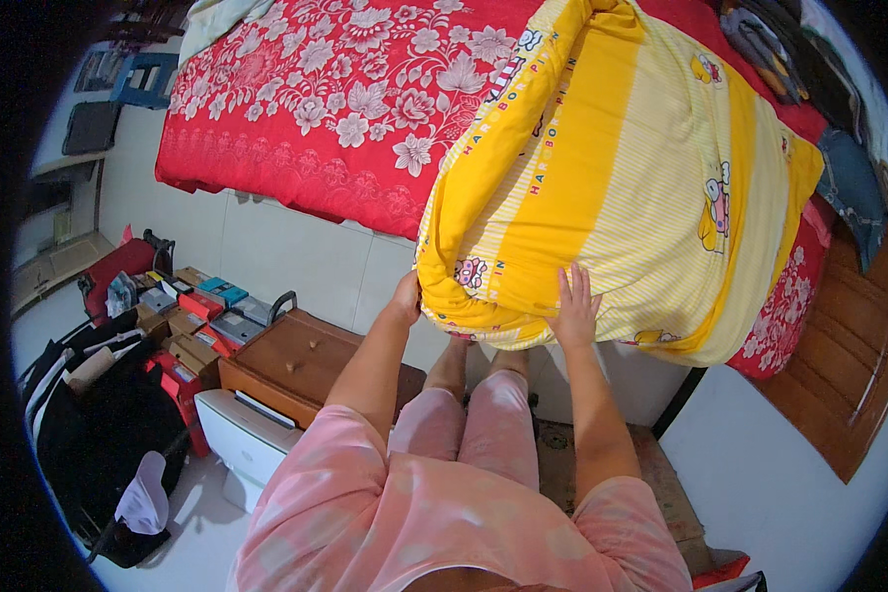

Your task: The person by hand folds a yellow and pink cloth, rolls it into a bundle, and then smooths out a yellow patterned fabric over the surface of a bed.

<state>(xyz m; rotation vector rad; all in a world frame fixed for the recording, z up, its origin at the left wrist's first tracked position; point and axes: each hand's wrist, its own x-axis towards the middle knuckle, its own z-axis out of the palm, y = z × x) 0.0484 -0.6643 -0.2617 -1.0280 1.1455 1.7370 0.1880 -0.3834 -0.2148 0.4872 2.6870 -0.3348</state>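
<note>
A yellow quilt (614, 170) with striped bands and cartoon prints lies bunched over the near right part of a bed. Its left edge is rolled into a thick fold. My left hand (408, 297) is at the lower left corner of that fold, its fingers partly hidden by the cloth, so its grip cannot be made out. My right hand (577, 309) rests on the quilt's near edge with the fingers spread. Beneath the quilt, a red floral bedspread (288, 103) covers the bed and hangs down its side.
Folded clothes and jeans (851, 185) lie at the bed's right end, above a brown wooden panel (836, 355). To my left stand a brown cabinet (296, 355), a white printer (244, 436), stacked boxes (207, 303) and a black rack of things (103, 429).
</note>
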